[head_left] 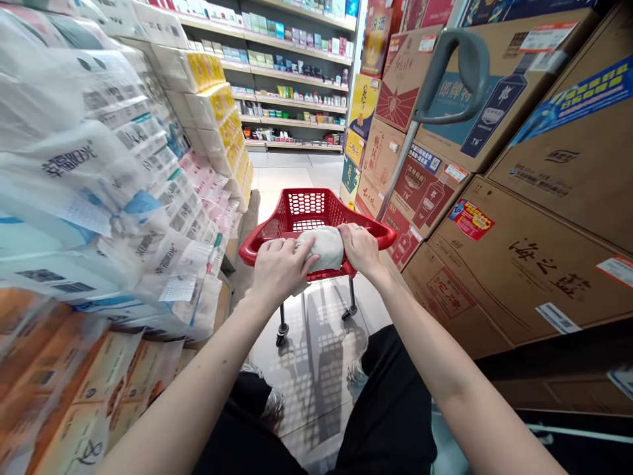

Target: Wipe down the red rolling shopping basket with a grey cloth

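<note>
A red wheeled shopping basket (277, 232) stands on the aisle floor in front of me. Over its near rim I hold a pale off-white cloth (324, 247) with both hands. My left hand (279, 267) is closed on the cloth's left end, fingers curled over it. My right hand (360, 249) grips the right end, pressing it against the rim. The basket's grey pull handle (457, 72) rises on a long stem to the upper right.
Stacked tissue and paper packs (99, 198) wall in the left side. Piled cardboard cartons (519, 218) line the right. Shelves of small goods (297, 86) stand at the far end of the shiny tiled aisle (316, 349).
</note>
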The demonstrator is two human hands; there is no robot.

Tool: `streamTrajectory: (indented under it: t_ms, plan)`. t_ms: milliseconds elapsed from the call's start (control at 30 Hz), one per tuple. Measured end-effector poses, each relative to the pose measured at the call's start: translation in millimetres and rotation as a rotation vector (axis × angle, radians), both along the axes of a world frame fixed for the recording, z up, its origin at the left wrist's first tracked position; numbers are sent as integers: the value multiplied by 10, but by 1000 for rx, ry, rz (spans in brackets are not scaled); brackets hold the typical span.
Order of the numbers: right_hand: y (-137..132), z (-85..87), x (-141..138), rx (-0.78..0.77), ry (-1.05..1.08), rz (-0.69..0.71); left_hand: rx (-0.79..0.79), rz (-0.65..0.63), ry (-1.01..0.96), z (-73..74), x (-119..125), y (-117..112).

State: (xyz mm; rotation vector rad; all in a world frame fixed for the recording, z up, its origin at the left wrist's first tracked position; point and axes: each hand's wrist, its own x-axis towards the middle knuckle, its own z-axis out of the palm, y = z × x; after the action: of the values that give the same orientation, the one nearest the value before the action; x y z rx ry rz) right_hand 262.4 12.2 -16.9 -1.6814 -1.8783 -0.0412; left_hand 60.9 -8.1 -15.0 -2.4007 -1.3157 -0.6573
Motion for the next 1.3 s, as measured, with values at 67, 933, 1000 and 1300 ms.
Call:
streamTrajectory:
  t_ms: [67, 933, 1000, 1300]
  plan:
    - [2, -20, -6, 17, -24, -40, -4, 0, 18, 1, -90, 38]
    - [-4, 247, -213, -127, -339, 115, -429, 13, 103, 197, -401, 388]
    - [-21, 238, -214, -127, -344, 99, -543, 33, 168, 223, -309, 504]
    - [-58, 254, -95, -133, -329, 25, -267, -225, 41, 127, -112, 181]
